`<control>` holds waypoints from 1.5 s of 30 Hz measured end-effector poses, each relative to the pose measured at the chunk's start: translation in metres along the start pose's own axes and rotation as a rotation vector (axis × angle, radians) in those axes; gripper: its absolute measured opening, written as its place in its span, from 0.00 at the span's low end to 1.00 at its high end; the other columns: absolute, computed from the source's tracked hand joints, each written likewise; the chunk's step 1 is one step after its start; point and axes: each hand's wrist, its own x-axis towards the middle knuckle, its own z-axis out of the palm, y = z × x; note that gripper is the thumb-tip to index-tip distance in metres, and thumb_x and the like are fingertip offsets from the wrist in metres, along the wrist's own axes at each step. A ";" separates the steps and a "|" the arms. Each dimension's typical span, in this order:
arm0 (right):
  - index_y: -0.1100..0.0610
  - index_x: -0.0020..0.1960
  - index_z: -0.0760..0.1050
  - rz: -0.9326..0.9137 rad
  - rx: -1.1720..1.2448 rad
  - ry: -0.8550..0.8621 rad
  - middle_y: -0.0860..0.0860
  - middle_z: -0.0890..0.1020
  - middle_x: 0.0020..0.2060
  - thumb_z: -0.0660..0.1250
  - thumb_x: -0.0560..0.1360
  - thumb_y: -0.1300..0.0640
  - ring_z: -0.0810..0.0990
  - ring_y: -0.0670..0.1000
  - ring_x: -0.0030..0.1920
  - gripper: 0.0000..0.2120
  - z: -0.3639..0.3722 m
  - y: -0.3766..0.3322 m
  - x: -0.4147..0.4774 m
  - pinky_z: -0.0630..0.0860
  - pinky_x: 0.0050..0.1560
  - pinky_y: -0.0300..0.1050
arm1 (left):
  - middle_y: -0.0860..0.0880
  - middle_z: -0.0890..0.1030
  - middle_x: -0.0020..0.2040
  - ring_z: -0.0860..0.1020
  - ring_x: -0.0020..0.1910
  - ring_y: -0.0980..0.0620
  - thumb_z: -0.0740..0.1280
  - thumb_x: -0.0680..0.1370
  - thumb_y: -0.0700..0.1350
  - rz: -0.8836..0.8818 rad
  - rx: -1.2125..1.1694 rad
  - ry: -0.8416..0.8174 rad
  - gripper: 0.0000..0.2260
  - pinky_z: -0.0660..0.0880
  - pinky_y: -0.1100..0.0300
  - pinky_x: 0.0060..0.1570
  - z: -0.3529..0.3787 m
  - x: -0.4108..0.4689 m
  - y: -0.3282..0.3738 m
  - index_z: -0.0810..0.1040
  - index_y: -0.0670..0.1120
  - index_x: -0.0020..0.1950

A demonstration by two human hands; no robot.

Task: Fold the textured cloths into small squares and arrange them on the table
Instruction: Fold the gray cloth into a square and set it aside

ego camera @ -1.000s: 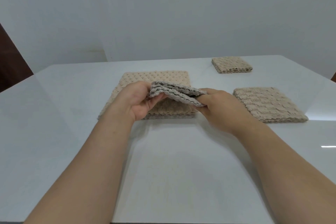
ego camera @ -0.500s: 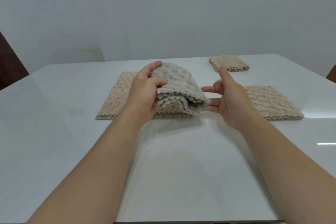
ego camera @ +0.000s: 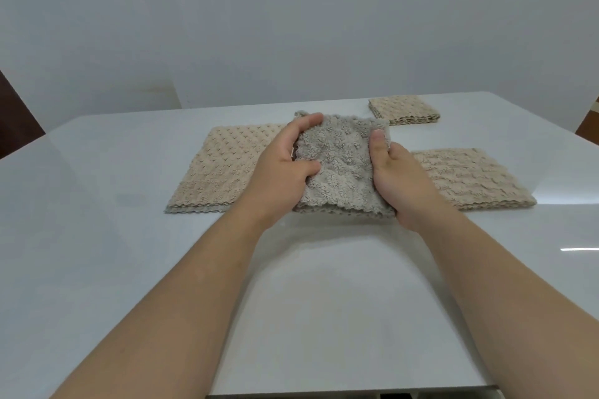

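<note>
A folded grey-beige textured cloth [ego camera: 340,165] is held between both hands over the middle of the white table [ego camera: 97,236]. My left hand [ego camera: 285,168] grips its left edge, thumb and fingers pinching the fabric. My right hand [ego camera: 398,178] holds its right edge with the thumb pressed on top. Under and to the left of it lies a stack of flat beige cloths [ego camera: 220,168]. A folded beige cloth [ego camera: 470,178] lies to the right, partly behind my right hand. A smaller folded square [ego camera: 403,108] sits at the back right.
The table's near edge [ego camera: 389,393] runs along the bottom of the view. A plain wall stands behind the table. Dark furniture shows at the far left [ego camera: 13,126] and far right [ego camera: 588,121] edges.
The cloth went from a thin folded strip to a bunched fold in my left hand, then to a flatter square. My right hand let go briefly and now grips the right edge again.
</note>
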 end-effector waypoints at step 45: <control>0.59 0.38 0.68 -0.259 -0.002 0.287 0.48 0.67 0.29 0.57 0.85 0.45 0.63 0.46 0.29 0.22 0.009 -0.008 -0.002 0.61 0.30 0.38 | 0.52 0.68 0.31 0.65 0.28 0.59 0.58 0.85 0.55 -0.041 0.255 0.502 0.19 0.64 0.65 0.31 0.011 0.006 -0.016 0.68 0.46 0.38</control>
